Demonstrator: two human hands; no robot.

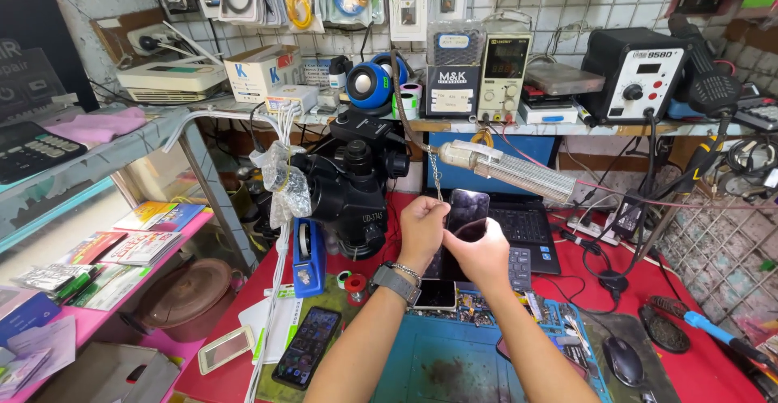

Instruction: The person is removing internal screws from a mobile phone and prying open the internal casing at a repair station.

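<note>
Both the left hand [421, 229] and right hand [484, 251] grip the thin, slick, breakable phone [468, 211] by its edges.

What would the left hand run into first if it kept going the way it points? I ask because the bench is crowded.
The left hand, gripping the dark glossy phone, points away and up. First in that line is probably the hanging thin metal chain, then the black microscope nearby; depth is unclear.

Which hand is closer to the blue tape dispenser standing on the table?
Left. The left hand holds the phone just right of the microscope, on the blue tape dispenser side. The right hand grips the phone farther right.
</note>
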